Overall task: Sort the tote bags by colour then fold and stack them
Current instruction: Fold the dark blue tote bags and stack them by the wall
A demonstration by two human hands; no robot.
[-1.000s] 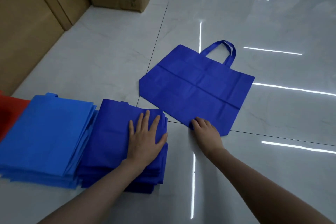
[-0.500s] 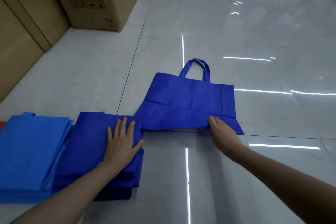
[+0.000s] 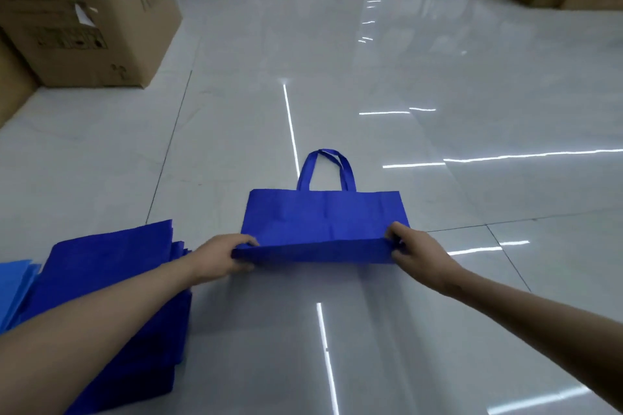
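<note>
Folding looks begun: the left hand (image 3: 219,256), off the dark-blue stack (image 3: 111,266) now, joins the right hand (image 3: 414,246) pinching near corners of the tote bag (image 3: 323,216).

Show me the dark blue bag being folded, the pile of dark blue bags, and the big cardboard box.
dark blue bag (image 3: 323,219), head view, middle of its flat upper panel.
pile of dark blue bags (image 3: 111,256), head view, top bag's bare surface.
cardboard box (image 3: 60,10), head view, its printed front face.
</note>
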